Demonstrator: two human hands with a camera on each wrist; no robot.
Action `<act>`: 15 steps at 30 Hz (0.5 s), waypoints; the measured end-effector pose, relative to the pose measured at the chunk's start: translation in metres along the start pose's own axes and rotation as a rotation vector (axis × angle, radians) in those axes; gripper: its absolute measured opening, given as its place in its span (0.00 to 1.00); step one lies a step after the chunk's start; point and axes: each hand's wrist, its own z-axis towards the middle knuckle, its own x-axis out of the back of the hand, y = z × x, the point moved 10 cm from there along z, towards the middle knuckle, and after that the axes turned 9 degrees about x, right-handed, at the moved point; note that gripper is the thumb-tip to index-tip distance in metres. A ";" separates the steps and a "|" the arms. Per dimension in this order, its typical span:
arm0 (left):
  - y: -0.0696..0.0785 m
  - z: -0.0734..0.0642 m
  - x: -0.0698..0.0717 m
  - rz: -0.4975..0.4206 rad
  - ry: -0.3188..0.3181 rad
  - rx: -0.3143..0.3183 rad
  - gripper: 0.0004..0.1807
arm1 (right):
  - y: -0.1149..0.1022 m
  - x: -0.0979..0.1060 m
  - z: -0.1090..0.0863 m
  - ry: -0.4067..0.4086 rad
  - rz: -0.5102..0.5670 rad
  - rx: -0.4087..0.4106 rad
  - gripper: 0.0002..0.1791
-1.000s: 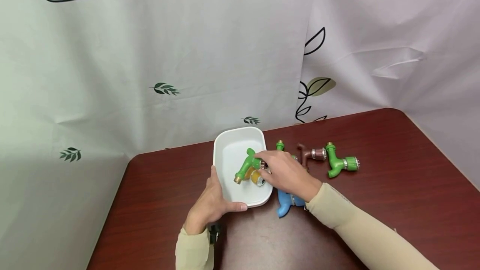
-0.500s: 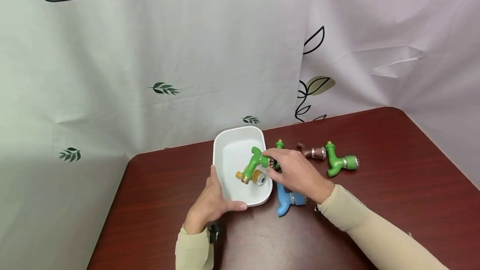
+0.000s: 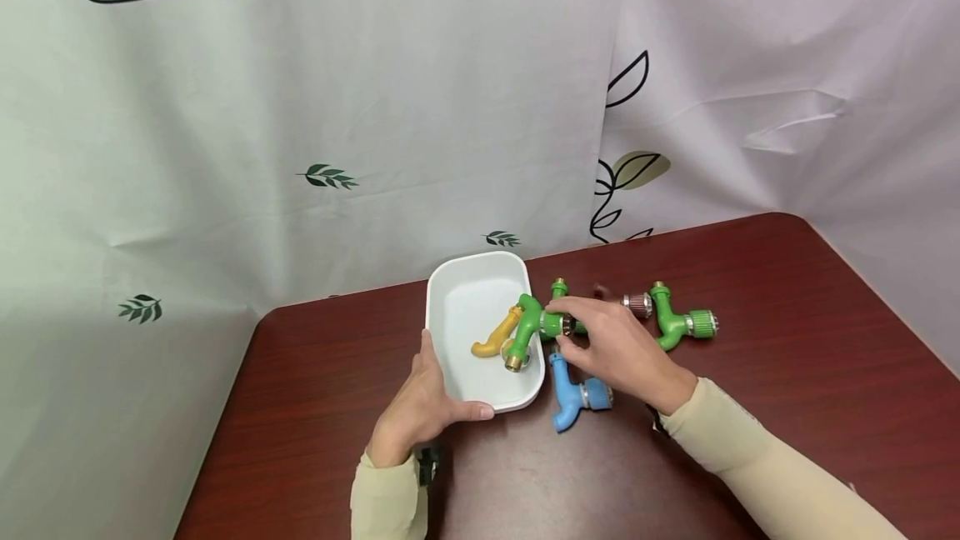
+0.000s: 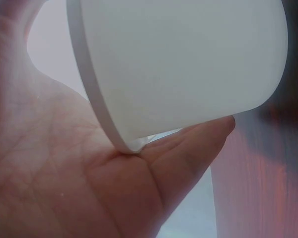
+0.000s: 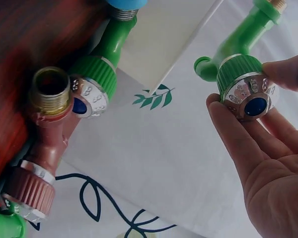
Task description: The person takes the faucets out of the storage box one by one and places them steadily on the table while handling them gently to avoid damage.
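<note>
In the head view my right hand [image 3: 611, 348] pinches the ribbed knob of a green tap [image 3: 527, 325], above the right side of a white tray [image 3: 463, 298]. Its brass-threaded end points down and toward me. The right wrist view shows thumb and fingers around that green tap's [image 5: 233, 54] knob, which has a blue centre cap. Inside the tray lies a yellow tap [image 3: 495, 338], its knob partly hidden behind the green one. My left hand [image 3: 420, 402] holds the tray's near-left corner, thumb on the near rim. In the left wrist view, fingers [image 4: 188, 153] lie against the tray's wall [image 4: 184, 64].
Right of the tray, a blue tap [image 3: 568, 397], a second green tap [image 3: 559, 290], a brown tap [image 3: 636, 304] and a third green tap [image 3: 672, 322] lie on the dark red table [image 3: 750, 273]. My right hand partly hides some of them. A patterned white cloth [image 3: 420, 107] hangs behind.
My right hand has moved the green tap rightward, from over the middle of the tray to its right side. More of the yellow and blue taps shows. The left hand stays put.
</note>
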 end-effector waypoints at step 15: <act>0.000 0.000 0.000 -0.009 -0.010 0.009 0.83 | 0.000 0.015 -0.015 0.058 -0.036 0.039 0.21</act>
